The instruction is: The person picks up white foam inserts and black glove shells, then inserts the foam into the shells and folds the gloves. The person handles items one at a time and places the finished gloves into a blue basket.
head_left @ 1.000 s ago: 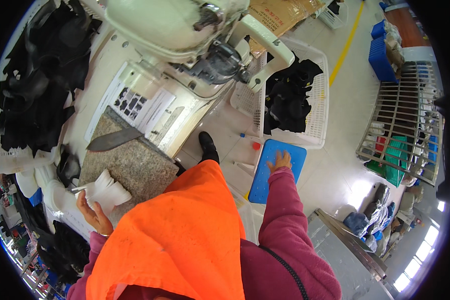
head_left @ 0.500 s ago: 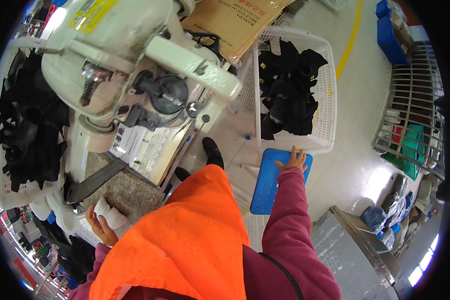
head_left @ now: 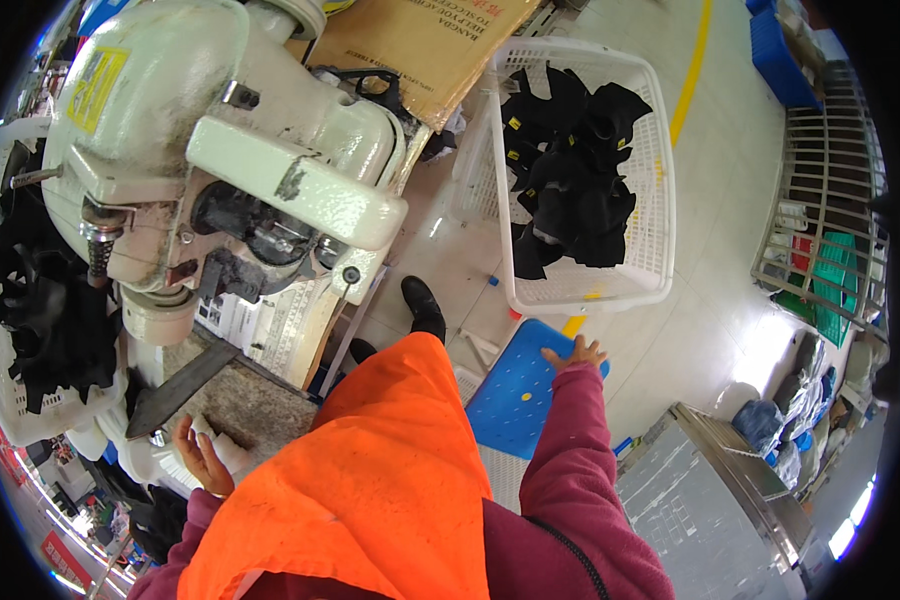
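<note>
blue stool (head_left: 520, 395) stands on the pale floor (head_left: 670, 340) just below the white basket (head_left: 650, 285), to the right of the orange apron (head_left: 360, 490). in the head view the right hand (head_left: 576, 352) lies flat and open on the stool's far edge, fingers spread, gripping nothing. the basket, just beyond the stool, is full of black cut pieces (head_left: 570, 175). a black shoe (head_left: 425, 308) shows to the left of the stool, near the apron's top. further left of the stool, the left hand (head_left: 200, 452) sits at the edge of a stone-topped bench (head_left: 235, 405), fingers curled around a small white thing (head_left: 210, 435); i cannot tell what that thing is. above it looms a big cream sewing machine (head_left: 220, 170), and more black pieces (head_left: 55, 320) fill a tray left of the machine.
</note>
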